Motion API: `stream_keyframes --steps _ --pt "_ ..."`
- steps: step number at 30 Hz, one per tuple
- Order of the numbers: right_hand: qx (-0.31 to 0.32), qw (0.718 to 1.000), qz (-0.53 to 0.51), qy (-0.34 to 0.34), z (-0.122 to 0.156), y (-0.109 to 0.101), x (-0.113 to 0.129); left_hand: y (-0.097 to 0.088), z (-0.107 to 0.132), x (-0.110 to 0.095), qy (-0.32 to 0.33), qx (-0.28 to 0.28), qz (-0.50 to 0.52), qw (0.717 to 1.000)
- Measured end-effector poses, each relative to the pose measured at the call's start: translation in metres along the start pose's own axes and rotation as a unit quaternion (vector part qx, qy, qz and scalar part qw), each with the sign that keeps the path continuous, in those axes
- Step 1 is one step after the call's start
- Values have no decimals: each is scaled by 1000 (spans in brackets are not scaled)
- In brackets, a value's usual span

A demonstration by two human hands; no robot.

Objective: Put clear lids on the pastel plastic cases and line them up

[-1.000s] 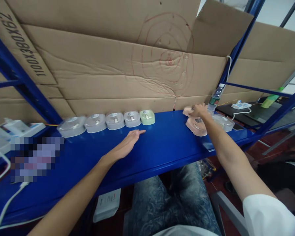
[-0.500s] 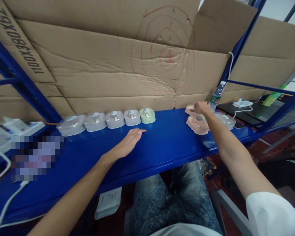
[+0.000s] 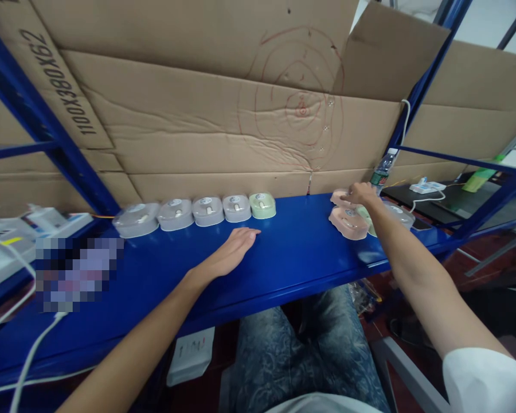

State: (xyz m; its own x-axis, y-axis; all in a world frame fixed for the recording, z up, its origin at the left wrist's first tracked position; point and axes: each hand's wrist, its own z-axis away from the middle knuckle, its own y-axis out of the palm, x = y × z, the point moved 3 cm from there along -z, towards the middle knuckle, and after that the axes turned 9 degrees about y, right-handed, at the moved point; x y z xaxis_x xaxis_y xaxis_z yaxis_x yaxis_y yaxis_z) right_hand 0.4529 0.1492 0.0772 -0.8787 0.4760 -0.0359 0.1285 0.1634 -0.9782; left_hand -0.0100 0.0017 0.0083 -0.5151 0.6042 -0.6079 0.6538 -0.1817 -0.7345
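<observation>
My right hand [image 3: 363,194] reaches to the back right of the blue table, with its fingers curled on the rear pink lidded box [image 3: 339,197]. Just in front sits a larger pink box [image 3: 348,222]. Partly behind my right forearm are a pale green box [image 3: 371,222] and a clear-lidded box [image 3: 399,214]. My left hand [image 3: 234,249] rests over the middle of the table, fingers stretched out and holding nothing. Beyond it, a light green box [image 3: 262,206] ends a row of several clear-lidded greyish boxes [image 3: 208,211] along the cardboard.
A cardboard wall [image 3: 189,115] with red drawn rings backs the blue table [image 3: 284,258]. A water bottle [image 3: 382,171] stands behind my right hand. Power strips and white cables [image 3: 34,350] lie at the left, near a blurred-out object [image 3: 79,275]. Blue posts rise at both ends.
My view has shifted slightly, so the scene sits a little further right. The pale green box now shows beside my right forearm. Both hands keep nearly the same places.
</observation>
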Motion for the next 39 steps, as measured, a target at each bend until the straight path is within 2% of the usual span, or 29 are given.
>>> stream_keyframes --steps 3,5,7,12,13,15,18,22,24,27,29,31,33,35,39 --pt "-25 999 -10 -34 15 -17 21 1 -1 1 5 1 -8 1000" --pt "-39 995 -24 -84 28 -28 48 2 -2 3 15 -2 -19 1000" --pt "-45 987 -38 -149 48 -33 84 2 -4 5 34 -12 -37 999" --pt "-43 937 -75 -338 124 -24 188 -7 -6 13 76 -83 -118 987" --pt "-34 923 -74 -376 140 -20 203 -9 -7 15 78 -99 -134 983" --pt "-23 914 -63 -400 166 -11 222 -14 -7 20 74 -125 -159 977" --pt "-39 915 -51 -397 190 -7 215 -18 -7 24 61 -146 -176 972" --pt "-52 909 -114 -397 213 -11 159 -15 -7 19 79 -139 -168 973" --pt "-47 883 -183 -430 230 -14 129 -11 -5 12 96 -120 -142 978" --pt "-28 809 -315 -495 254 -15 102 -3 -2 0 104 -65 -85 989" --pt "-17 759 -384 -526 263 -12 99 2 1 -8 99 -24 -52 993" --pt "-10 728 -418 -543 266 -7 105 6 3 -13 99 -4 -36 994" --pt "1 719 -432 -545 263 -2 115 8 3 -15 96 -6 -33 995" --pt "23 721 -444 -531 257 3 124 8 3 -15 83 -10 -28 996" --pt "88 712 -534 -448 235 11 127 4 3 -12 55 -3 -4 998"
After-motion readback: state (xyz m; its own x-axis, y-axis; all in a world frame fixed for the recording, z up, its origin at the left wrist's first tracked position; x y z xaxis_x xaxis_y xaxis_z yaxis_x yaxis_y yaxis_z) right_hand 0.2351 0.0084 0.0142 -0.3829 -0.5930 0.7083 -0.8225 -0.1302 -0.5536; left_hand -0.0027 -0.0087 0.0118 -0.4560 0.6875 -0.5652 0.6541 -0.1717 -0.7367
